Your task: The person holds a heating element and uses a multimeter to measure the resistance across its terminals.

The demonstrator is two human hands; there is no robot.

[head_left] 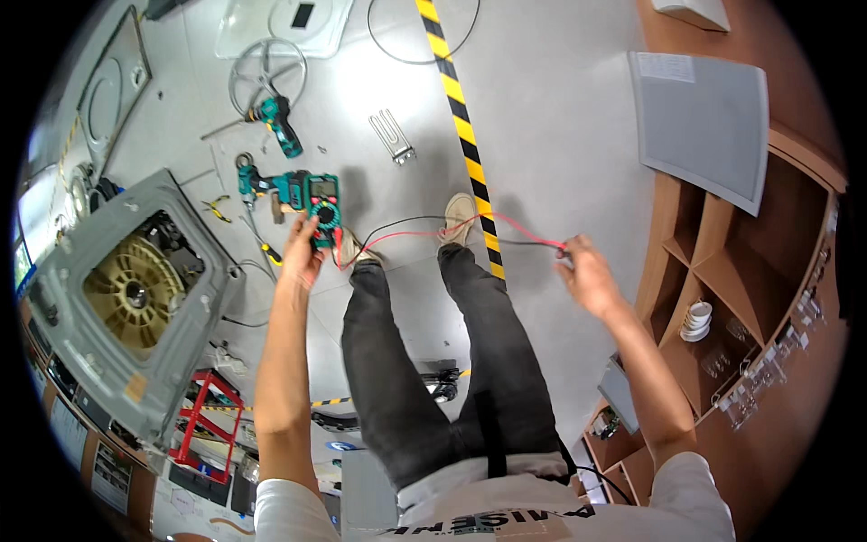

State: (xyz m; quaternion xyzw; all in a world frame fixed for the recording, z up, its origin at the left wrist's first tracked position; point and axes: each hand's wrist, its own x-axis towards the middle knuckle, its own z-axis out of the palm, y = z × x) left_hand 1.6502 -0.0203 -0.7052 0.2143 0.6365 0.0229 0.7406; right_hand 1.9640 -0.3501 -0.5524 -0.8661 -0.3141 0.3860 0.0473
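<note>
Across the grey floor (560, 108), the left hand (300, 255) grips a multimeter (325, 212) left of centre; centre-right, the right hand (591, 275) pinches its leads (406, 233), probing nothing yet.

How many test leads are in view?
2: the red lead and the black lead, both running between the multimeter in the left hand and the right hand.

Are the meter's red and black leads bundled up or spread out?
Spread out: the red lead and black lead run in loose curves between the meter in the left hand and the right hand.
</note>
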